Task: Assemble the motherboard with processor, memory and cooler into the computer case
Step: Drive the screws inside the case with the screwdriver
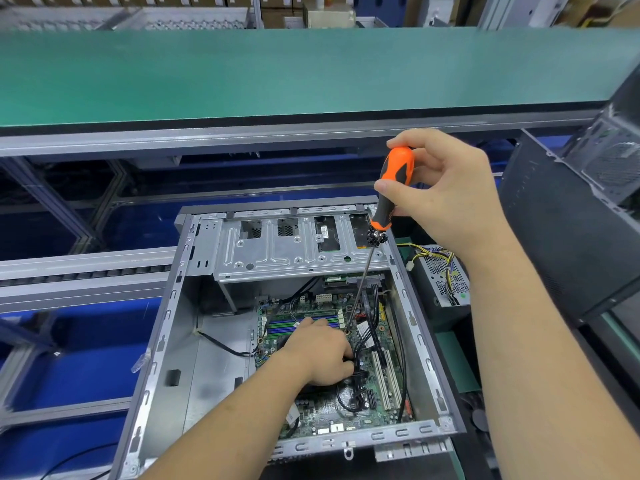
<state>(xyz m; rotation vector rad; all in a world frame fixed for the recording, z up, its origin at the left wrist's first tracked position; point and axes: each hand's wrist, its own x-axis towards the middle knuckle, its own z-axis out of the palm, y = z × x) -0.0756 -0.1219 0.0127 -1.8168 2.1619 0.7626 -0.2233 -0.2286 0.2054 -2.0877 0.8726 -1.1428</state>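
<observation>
I see bright, even light from overhead, with soft shadows inside the computer case (194, 341). The wide lens bows the green conveyor belt (277, 74) and stretches things at the edges. The far shelves at the top and the right corner look blurred.

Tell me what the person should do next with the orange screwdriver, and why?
Probably turn it to drive the screw. The right hand grips the orange screwdriver, whose tip already sits at a mounting hole on the motherboard inside the computer case, while the left hand holds black cables aside.
</observation>
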